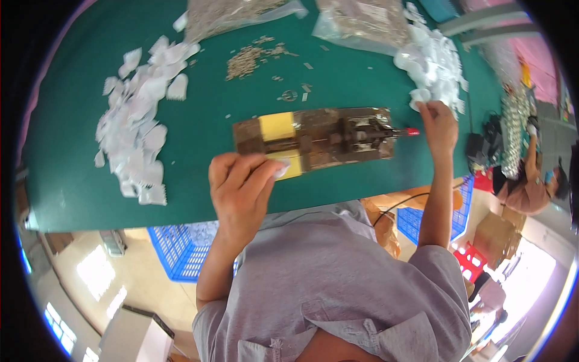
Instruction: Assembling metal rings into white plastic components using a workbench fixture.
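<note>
My left hand is closed in a pinch on a small white piece, held over the near left part of a jig. The jig is a brown-taped board with a yellow patch and a metal toggle clamp whose handle has a red tip. Out to the right, my right hand has its fingertips closed at the edge of a white flap, at the near end of the right pile of thin white pieces with toothed edges.
Another heap of white pieces lies on the green table at left. Small metal clips are scattered beyond the jig, near two clear bags. Blue baskets stand below the table edge. Another person is at far right.
</note>
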Action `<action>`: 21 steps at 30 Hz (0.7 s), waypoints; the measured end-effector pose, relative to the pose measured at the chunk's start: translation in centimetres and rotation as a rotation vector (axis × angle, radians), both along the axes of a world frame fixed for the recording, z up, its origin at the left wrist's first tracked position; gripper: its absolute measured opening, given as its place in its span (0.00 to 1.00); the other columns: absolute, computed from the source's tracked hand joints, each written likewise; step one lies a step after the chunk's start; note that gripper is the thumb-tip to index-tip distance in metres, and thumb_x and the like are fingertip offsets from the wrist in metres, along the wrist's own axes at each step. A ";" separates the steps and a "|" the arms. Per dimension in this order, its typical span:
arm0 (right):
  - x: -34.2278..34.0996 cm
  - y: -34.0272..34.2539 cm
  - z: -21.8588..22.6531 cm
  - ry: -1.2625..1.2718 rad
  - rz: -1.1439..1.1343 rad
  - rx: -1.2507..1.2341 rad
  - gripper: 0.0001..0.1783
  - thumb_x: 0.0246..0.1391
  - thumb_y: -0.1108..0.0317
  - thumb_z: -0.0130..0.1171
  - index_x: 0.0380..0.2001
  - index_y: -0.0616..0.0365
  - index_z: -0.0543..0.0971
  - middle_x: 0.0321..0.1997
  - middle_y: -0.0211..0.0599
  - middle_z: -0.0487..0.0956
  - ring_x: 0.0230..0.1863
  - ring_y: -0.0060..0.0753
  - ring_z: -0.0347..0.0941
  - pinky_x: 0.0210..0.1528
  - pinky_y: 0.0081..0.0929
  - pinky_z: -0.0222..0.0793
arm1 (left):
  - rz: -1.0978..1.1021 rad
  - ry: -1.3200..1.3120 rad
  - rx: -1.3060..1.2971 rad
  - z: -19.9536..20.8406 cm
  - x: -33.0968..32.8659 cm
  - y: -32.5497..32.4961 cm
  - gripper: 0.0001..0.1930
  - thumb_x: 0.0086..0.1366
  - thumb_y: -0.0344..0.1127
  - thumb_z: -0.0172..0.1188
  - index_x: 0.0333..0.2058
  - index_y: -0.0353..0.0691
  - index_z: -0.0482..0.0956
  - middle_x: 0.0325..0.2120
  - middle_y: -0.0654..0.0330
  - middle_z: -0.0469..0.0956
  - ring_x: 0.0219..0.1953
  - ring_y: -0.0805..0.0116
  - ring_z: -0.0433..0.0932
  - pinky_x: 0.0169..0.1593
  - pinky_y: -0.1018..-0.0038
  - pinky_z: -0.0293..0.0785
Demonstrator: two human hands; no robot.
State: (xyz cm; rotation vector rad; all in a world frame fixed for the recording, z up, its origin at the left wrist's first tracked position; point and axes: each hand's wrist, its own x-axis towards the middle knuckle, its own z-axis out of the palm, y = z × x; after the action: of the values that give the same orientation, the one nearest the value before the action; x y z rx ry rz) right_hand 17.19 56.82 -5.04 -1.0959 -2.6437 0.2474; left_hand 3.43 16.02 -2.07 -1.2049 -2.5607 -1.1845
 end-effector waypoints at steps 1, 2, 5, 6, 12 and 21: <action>0.2 0.2 -0.1 0.037 -0.008 -0.063 0.18 0.58 0.52 0.72 0.36 0.57 0.86 0.31 0.39 0.85 0.31 0.38 0.82 0.37 0.36 0.75 | 0.023 -0.038 0.017 -0.2 0.0 0.2 0.15 0.52 0.21 0.72 0.38 0.46 0.89 0.38 0.64 0.78 0.44 0.59 0.68 0.47 0.66 0.68; 0.5 0.3 -0.6 0.133 0.024 -0.132 0.17 0.59 0.55 0.73 0.35 0.59 0.86 0.28 0.36 0.85 0.28 0.29 0.80 0.32 0.30 0.74 | 0.048 -0.075 0.036 -0.3 0.0 0.3 0.15 0.51 0.21 0.72 0.38 0.47 0.90 0.38 0.65 0.74 0.44 0.60 0.67 0.46 0.67 0.67; 0.4 0.0 0.0 0.332 -0.041 -0.391 0.13 0.62 0.61 0.71 0.39 0.63 0.86 0.30 0.30 0.84 0.31 0.19 0.81 0.29 0.20 0.75 | 0.047 -0.059 0.109 -1.3 0.1 0.6 0.15 0.52 0.22 0.73 0.38 0.48 0.90 0.36 0.66 0.68 0.42 0.62 0.64 0.42 0.68 0.63; 0.0 -0.4 0.4 0.394 -0.014 -0.432 0.12 0.63 0.64 0.70 0.40 0.64 0.86 0.31 0.31 0.85 0.32 0.19 0.81 0.29 0.19 0.76 | 0.057 -0.103 0.147 -1.2 0.2 0.9 0.14 0.53 0.22 0.73 0.38 0.47 0.90 0.34 0.66 0.67 0.40 0.62 0.63 0.42 0.68 0.61; -7.3 -9.3 5.6 0.407 0.376 -0.570 0.06 0.61 0.73 0.70 0.41 0.59 0.87 0.36 0.29 0.84 0.34 0.17 0.80 0.33 0.18 0.74 | 0.092 -0.080 0.068 -0.8 0.3 0.7 0.13 0.54 0.22 0.73 0.38 0.46 0.90 0.33 0.65 0.66 0.40 0.62 0.62 0.43 0.69 0.61; -14.1 -17.4 4.6 0.216 1.059 -0.577 0.07 0.57 0.67 0.69 0.38 0.57 0.87 0.34 0.37 0.83 0.33 0.42 0.81 0.37 0.35 0.77 | 0.102 -0.057 0.097 -2.4 0.2 1.0 0.13 0.51 0.26 0.75 0.36 0.48 0.90 0.31 0.66 0.63 0.39 0.62 0.62 0.44 0.67 0.61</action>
State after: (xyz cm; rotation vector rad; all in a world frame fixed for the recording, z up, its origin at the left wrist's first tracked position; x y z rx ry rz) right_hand 3.12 39.41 -0.47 0.3528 -2.7202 1.2791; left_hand 3.58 17.00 -4.46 -1.0221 -2.5377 -1.3217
